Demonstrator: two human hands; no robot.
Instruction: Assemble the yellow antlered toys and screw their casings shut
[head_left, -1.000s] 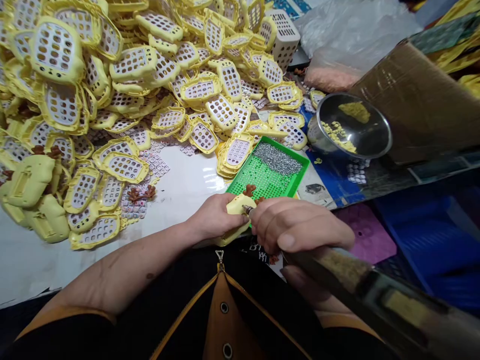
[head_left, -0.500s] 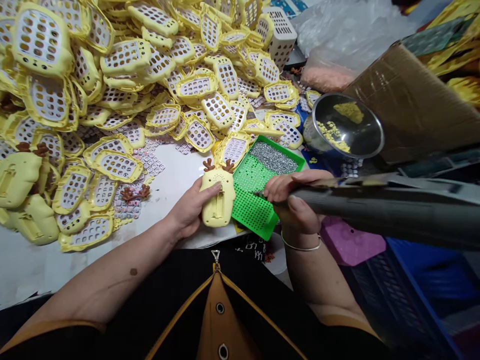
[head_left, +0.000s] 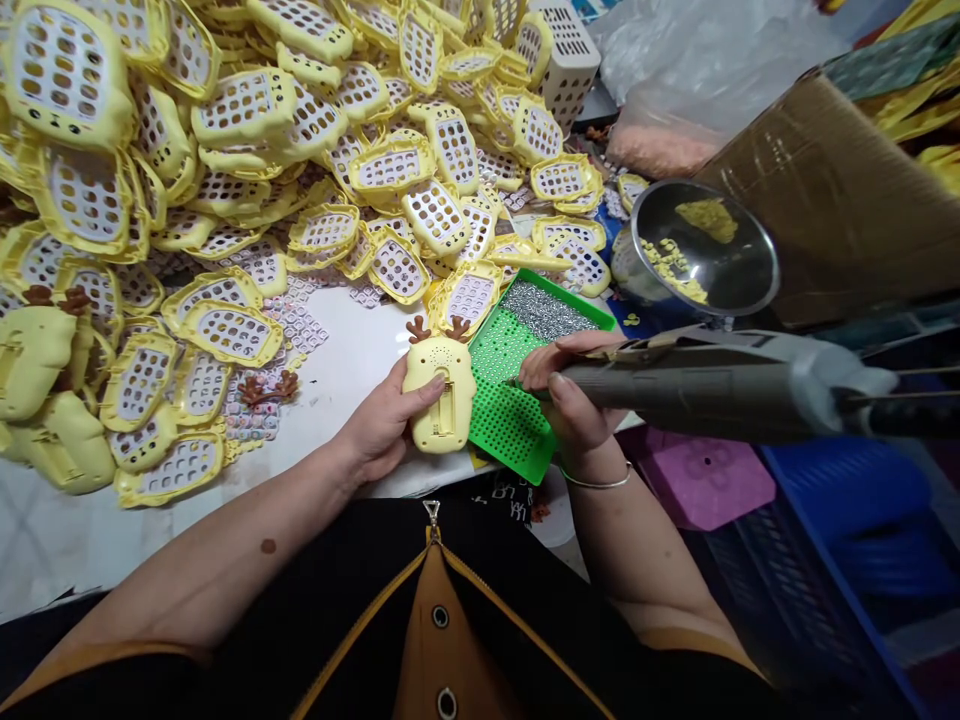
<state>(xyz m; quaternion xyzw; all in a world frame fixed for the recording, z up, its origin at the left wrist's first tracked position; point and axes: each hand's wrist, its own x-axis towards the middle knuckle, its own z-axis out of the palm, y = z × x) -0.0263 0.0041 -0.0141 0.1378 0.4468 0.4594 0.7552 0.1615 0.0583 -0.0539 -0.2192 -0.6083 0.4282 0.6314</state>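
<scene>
My left hand [head_left: 390,420] grips a yellow plastic toy phone [head_left: 455,365] with brown antlers, its back with the open battery slot facing up. The thumb lies along the slot's edge. In my right hand [head_left: 574,390] is a dark electric screwdriver [head_left: 675,385], lying nearly level with its bit pointing left toward the toy. The bit is apart from the toy, above a green perforated tray [head_left: 517,455]. Small silver screws [head_left: 547,310] are heaped at the tray's far end.
A large pile of yellow casings with white grids [head_left: 390,165] covers the back and left. Loose antlers [head_left: 268,388] lie on the white tabletop [head_left: 330,345]. At right are a metal bowl [head_left: 761,270] with yellow pieces, a cardboard box [head_left: 825,180], a pink stool [head_left: 705,475] and blue crates [head_left: 855,510].
My right hand and the screwdriver have shifted slightly left, and more of the tool's rear end shows. The toy phone is turned a little but stays in my left hand.
</scene>
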